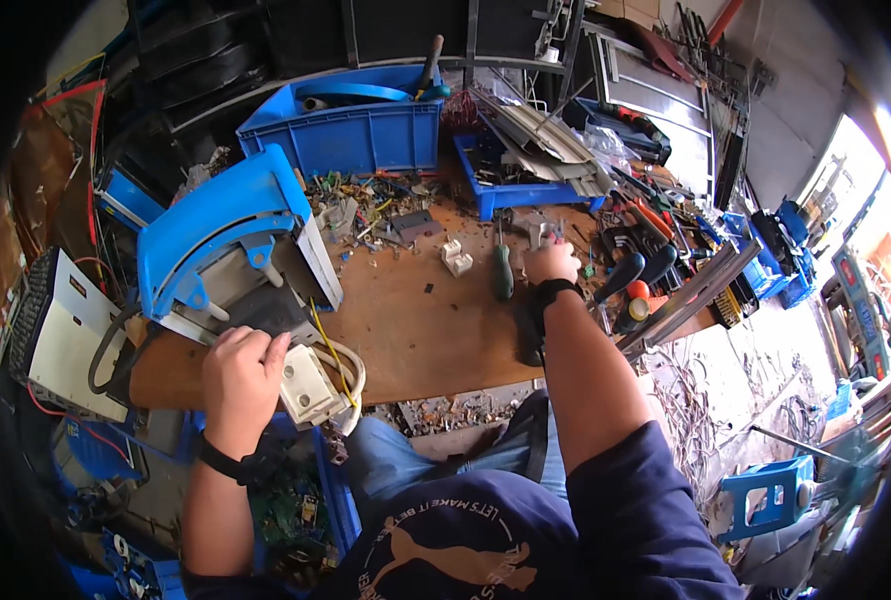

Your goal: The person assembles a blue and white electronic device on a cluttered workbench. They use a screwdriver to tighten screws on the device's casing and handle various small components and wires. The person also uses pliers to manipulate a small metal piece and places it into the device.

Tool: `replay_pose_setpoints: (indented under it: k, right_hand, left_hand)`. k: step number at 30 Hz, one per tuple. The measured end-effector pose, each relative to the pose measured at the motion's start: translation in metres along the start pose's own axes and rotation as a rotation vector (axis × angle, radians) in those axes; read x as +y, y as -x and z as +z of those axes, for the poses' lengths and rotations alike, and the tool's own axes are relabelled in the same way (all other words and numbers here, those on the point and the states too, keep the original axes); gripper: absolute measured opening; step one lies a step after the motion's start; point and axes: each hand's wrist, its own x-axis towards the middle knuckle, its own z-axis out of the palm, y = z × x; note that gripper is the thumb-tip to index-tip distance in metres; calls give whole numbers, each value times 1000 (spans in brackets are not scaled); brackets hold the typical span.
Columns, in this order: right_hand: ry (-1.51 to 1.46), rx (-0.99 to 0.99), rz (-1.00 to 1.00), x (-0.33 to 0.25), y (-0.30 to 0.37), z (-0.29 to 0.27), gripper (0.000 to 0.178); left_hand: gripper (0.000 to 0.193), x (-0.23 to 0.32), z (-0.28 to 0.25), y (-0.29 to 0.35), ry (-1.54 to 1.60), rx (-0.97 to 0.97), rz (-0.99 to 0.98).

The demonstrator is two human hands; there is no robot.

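Wooden bench point(415, 320), littered with scraps; at its near edge, the left hand's point(243, 378) fingers grip a white box point(309, 388), probably light and stiff, best held by its sides. Right hand point(552, 264) meets a grey tool point(533, 228); its grip, I cannot tell.

Before me is a brown wooden bench top point(415, 330), stained and dusty; on it lie a small white plastic block point(456, 258) and a screwdriver with dark green handle point(503, 272), near each other; behind them I see many small mixed scraps point(370, 190); at the far side stands a blue rectangular plastic crate point(365, 150); to my right lie hand tools with red and dark handles point(655, 222), crowded together.
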Motion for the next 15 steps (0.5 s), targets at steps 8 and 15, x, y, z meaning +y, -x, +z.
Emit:
replay_pose_setpoints:
  k: [8, 15]
  right_hand:
    - [220, 6, -2, 37, -17, 11, 59]
    - [47, 312, -676, -12, 39, -30, 51]
  left_hand:
    - [35, 9, 4, -15, -118, -92, -6]
    - [38, 11, -6, -26, -138, -242, -44]
